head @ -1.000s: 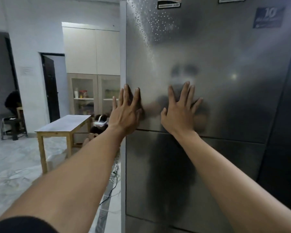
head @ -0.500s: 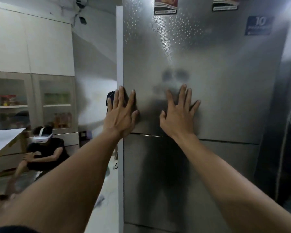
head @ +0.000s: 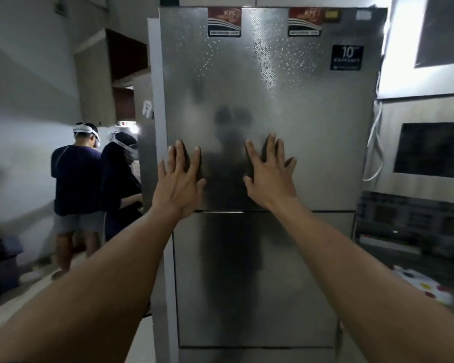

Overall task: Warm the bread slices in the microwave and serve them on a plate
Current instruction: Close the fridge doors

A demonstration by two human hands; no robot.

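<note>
A tall steel fridge (head: 312, 132) fills the middle of the view, and its upper door looks closed. My left hand (head: 180, 183) lies flat with spread fingers on the lower left of that door. My right hand (head: 271, 176) presses flat on the door a little to the right, fingers straight. Both hands sit just above the seam to the lower door (head: 286, 284). At the right stands a steel appliance with a dark window (head: 433, 150), possibly the microwave. No bread or plate is in sight.
Two people wearing headsets (head: 95, 179) stand at the left, backs toward me. A dark bin (head: 3, 263) sits on the floor at the far left. A white cable (head: 375, 155) hangs beside the fridge. A spotted cloth (head: 422, 285) lies on the counter at the right.
The fridge door has swung with the view from angled to square-on and closed under both flat hands. The room at the left gave way to two standing people; the appliance appeared right.
</note>
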